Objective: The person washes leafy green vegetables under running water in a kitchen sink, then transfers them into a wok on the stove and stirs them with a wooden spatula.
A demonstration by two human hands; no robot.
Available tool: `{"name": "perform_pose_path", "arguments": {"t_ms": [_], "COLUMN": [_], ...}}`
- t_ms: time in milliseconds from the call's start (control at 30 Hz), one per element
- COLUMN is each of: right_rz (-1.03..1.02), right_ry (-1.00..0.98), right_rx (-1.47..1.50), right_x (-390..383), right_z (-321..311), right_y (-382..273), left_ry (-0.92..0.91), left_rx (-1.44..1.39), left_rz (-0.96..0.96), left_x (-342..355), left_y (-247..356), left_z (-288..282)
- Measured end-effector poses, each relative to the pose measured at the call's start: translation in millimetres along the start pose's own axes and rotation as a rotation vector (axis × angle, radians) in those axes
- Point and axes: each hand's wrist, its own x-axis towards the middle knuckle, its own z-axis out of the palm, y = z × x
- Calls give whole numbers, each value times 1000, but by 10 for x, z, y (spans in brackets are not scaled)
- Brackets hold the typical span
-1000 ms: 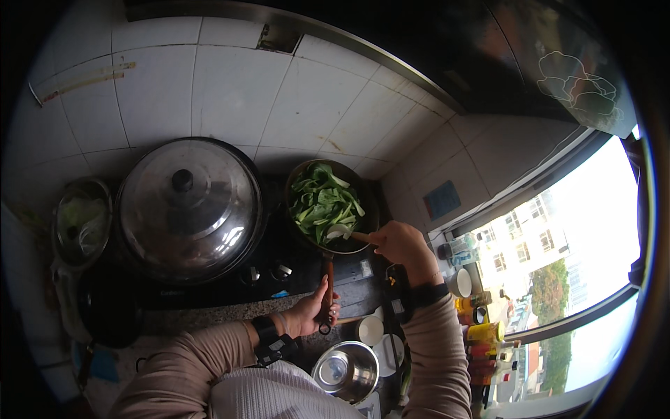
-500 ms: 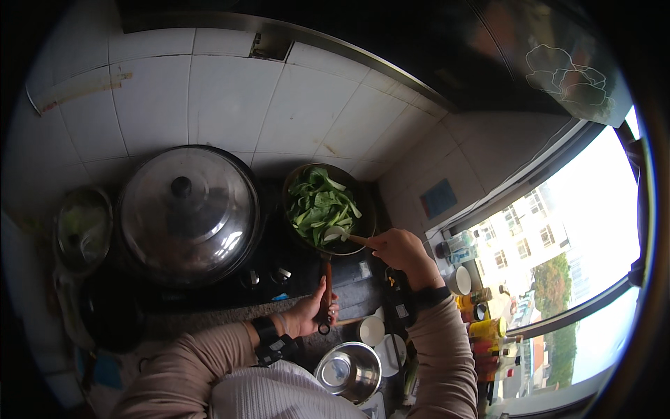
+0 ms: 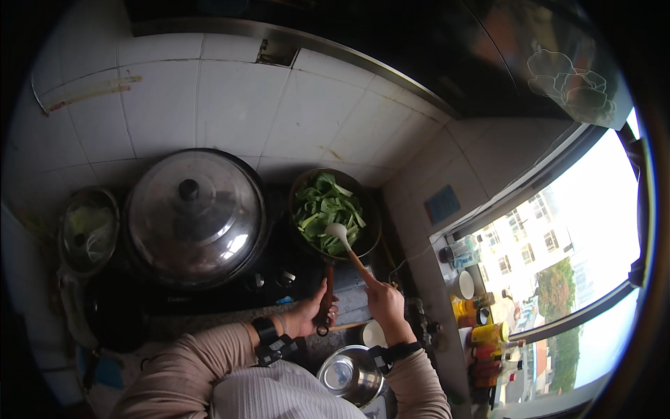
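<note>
A frying pan (image 3: 375, 230) full of green leafy vegetables (image 3: 328, 209) sits on the right side of the stove. My left hand (image 3: 307, 314) is wrapped round its brown handle (image 3: 326, 293). In my right hand (image 3: 385, 307) is a spoon (image 3: 336, 230) with a white bowl and a wooden handle. The spoon's bowl is over the near part of the greens; whether it touches them I cannot tell.
A large wok with a domed metal lid (image 3: 195, 216) fills the left burner. Glass lid (image 3: 88, 230) lies far left. Near me stand a steel bowl (image 3: 342, 373) and a white cup (image 3: 373, 334). Bottles (image 3: 488, 332) line the windowsill at right.
My right hand has drawn back toward me and a little left, turning the spoon so its bowl rises into sight above the greens. My left hand stays on the handle.
</note>
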Motion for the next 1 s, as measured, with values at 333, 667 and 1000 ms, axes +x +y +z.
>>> {"name": "perform_pose_path", "arguments": {"t_ms": [333, 667, 1000], "right_rz": [-13, 54, 33], "right_ry": [166, -167, -26], "right_rx": [147, -19, 12], "right_x": [470, 381, 643], "right_z": [-362, -305, 5], "right_y": [-196, -203, -255], "left_ry": [-13, 2, -35], "left_rx": [-14, -5, -9], "left_rz": [21, 29, 14], "left_x": [-10, 9, 24], "left_y": [3, -3, 6], "left_z": [-21, -30, -38]}}
